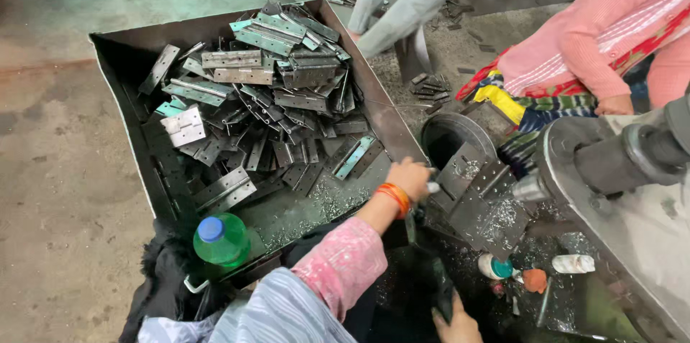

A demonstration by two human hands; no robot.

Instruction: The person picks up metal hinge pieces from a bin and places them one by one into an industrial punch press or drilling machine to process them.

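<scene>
- Nearest the camera, a pink sleeve point(338, 260) runs up from the lower edge, beside a green bottle with a blue cap point(221, 239).
- At the bottom edge, the right hand point(454, 323) curls around a dark lever handle point(440, 293); how tightly it grips I cannot tell.
- Further out, the left hand point(410, 177), with orange bangles point(395, 198) at the wrist, is closed on a steel hinge plate point(467, 174) lying on the machine bed, strewn with metal shavings.
- Small bottles point(528, 270) stand just right of the lever.
- Left of that hand, a metal tray point(126, 52) holds a heap of steel hinges point(266, 91).
- Farthest off, another person in a pink sweater point(611, 26) sits at upper right.
</scene>
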